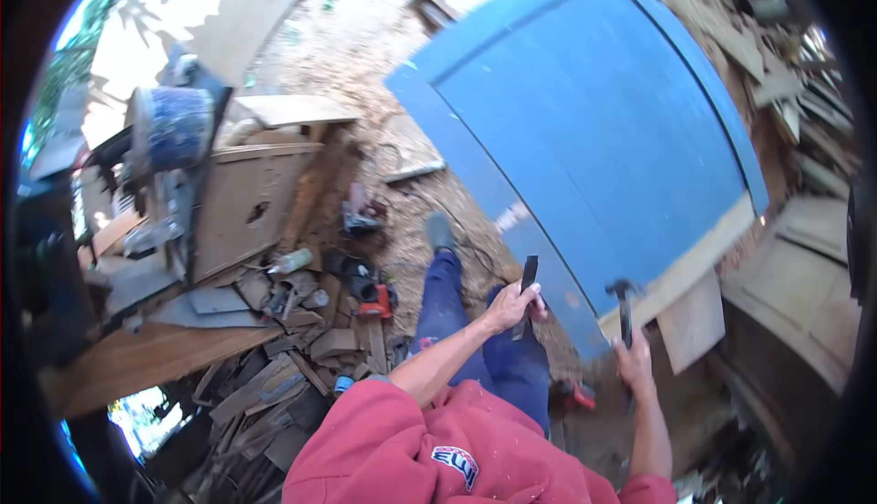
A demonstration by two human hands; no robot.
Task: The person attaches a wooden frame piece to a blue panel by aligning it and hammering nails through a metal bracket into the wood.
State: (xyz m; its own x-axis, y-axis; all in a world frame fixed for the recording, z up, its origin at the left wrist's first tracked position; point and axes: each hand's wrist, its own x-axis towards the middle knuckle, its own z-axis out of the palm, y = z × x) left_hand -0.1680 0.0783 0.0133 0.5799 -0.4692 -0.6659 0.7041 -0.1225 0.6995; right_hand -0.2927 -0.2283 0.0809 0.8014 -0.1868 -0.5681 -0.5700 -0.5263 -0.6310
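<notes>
My right hand is wrapped round the handle of a claw hammer, whose dark head is raised over the lower corner of a blue panelled door. Closed in my left hand is a narrow, flat, dark tool that looks like a chisel; its top sticks up above my fingers. This hand is just left of the door's near edge, over my leg. Along the door's lower right edge runs a strip of bare, pale wood. What supports the door is mostly hidden beneath it.
A wooden cabinet and a blue-stained bucket stand at left. Wood offcuts are heaped below them. Red-and-black power tools lie near my leg. Wood shavings cover the ground. Boards are stacked at right.
</notes>
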